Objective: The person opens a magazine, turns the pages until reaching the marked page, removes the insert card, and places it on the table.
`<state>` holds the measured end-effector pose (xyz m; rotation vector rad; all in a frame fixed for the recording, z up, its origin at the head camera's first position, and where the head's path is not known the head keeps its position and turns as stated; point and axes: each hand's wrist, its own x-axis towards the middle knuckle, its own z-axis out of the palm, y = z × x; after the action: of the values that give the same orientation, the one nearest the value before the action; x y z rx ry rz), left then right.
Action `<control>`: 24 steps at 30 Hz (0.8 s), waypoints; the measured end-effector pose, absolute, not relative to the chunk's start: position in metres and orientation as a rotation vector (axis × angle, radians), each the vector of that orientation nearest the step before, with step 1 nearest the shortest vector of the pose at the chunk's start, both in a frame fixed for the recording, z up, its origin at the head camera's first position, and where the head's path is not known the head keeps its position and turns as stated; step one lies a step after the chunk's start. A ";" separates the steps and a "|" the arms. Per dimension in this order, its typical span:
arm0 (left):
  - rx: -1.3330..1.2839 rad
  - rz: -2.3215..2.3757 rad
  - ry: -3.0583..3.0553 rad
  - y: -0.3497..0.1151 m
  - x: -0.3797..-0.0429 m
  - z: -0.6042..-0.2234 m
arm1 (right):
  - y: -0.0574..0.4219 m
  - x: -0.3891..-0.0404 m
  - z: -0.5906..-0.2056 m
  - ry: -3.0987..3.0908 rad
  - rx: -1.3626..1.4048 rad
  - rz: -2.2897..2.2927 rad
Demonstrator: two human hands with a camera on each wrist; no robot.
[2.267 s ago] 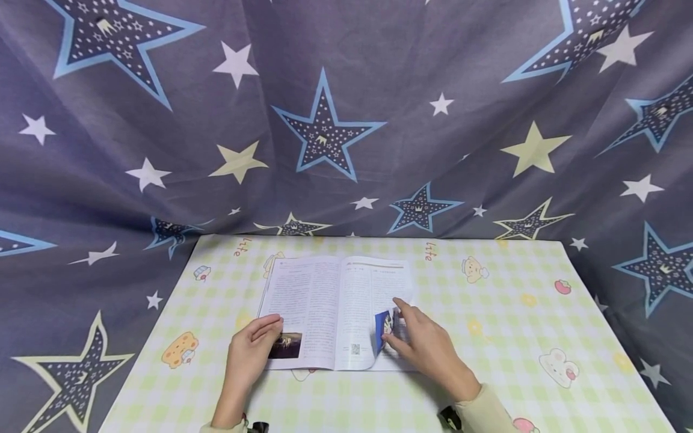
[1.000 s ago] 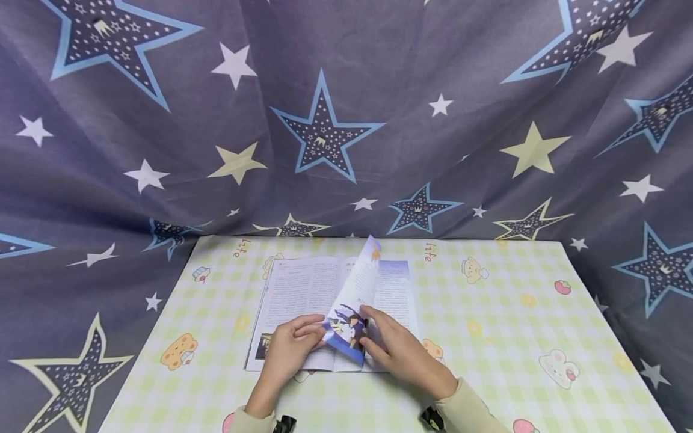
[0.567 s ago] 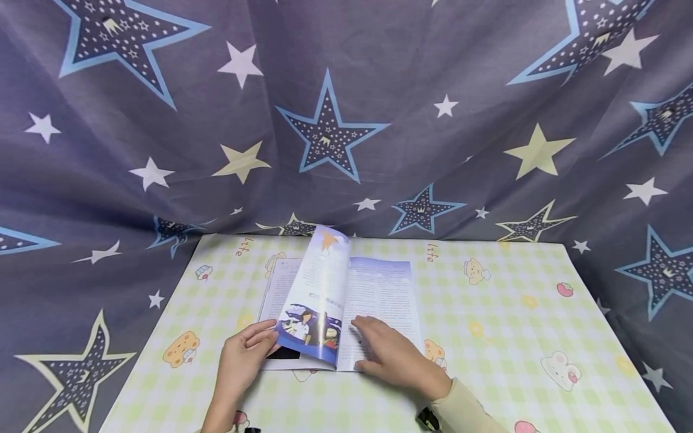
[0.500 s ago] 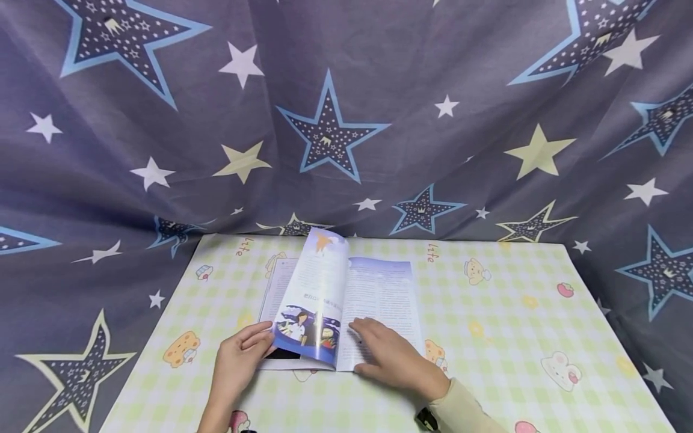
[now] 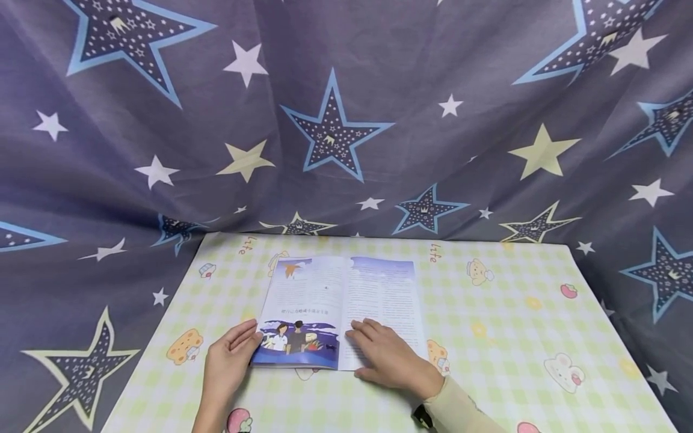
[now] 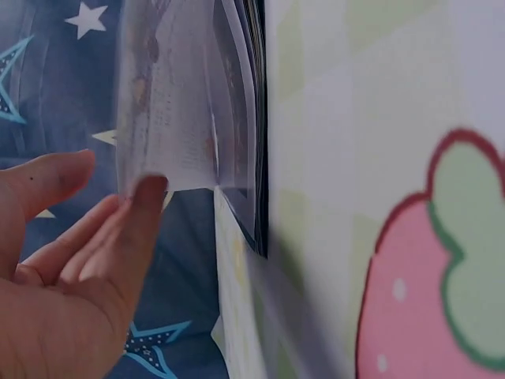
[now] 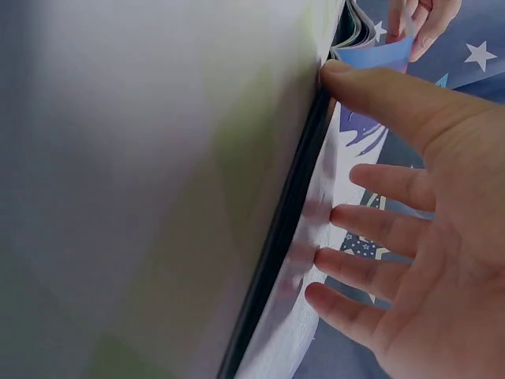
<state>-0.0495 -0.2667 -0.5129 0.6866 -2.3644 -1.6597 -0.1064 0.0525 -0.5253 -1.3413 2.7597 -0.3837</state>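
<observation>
In the head view a magazine (image 5: 381, 294) lies spread on the table, its left page (image 5: 303, 291) showing a picture of two figures under an orange shape. My left hand (image 5: 227, 361) touches that page's lower outer edge, fingers extended. From the left wrist, the left hand (image 6: 87, 260) has its fingertips by the corner of the raised translucent page (image 6: 173, 95). My right hand (image 5: 390, 358) rests on the lower part of the text-filled right page. The right wrist view shows the right hand (image 7: 442, 229) with fingers spread and its thumb at the magazine's lower edge (image 7: 292, 197).
A green-and-white checked tablecloth (image 5: 503, 349) with cartoon prints covers the table. Behind it hangs a dark curtain (image 5: 422, 150) patterned with stars. A black strap (image 5: 422, 416) sits at my right wrist.
A page has turned over from right to left, and it now lies on the left side. My left hand drew it leftward and down. My right hand left the page and settled on the right side.
</observation>
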 end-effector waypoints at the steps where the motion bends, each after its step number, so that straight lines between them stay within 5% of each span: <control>1: 0.688 -1.669 -2.358 -0.266 -0.050 -0.512 | 0.053 -0.107 -0.526 2.759 -1.344 -0.385; 24: 0.586 -1.648 -2.346 -0.244 -0.060 -0.508 | 0.108 -0.113 -0.512 3.008 -1.368 -0.518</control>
<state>-0.0596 -0.2441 -0.5078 0.5864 -2.3463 -1.6482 -0.1131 0.1085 -0.5118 -1.3678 3.0084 -0.5179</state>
